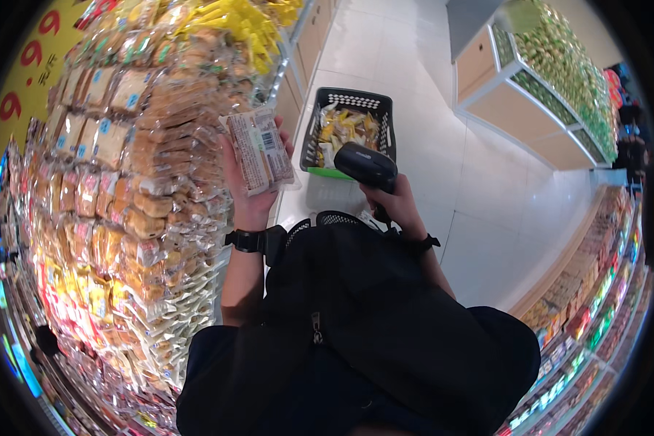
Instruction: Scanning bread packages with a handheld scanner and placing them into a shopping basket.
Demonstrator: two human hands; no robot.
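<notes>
On the palm of my left hand (253,204) rests a plastic-wrapped packaged snack (260,147), its printed side with a barcode turned up and my fingers curled round its far edge. My right hand (395,204) grips a black handheld barcode scanner (366,165) by its handle. The scanner's head points left, towards the packet, with a gap between them. Beyond the scanner, a black plastic shopping basket (354,99) stands on the floor and holds several yellow and white wrapped packets (342,124). The scanner hides part of the basket's near side.
A tall display of wrapped breads and cakes (136,163) rises close on my left, below a yellow price sign (24,65). Pale floor tiles (414,136) run ahead. A stand of green-wrapped goods (561,71) is at the far right, and stocked shelves (577,305) curve along the near right.
</notes>
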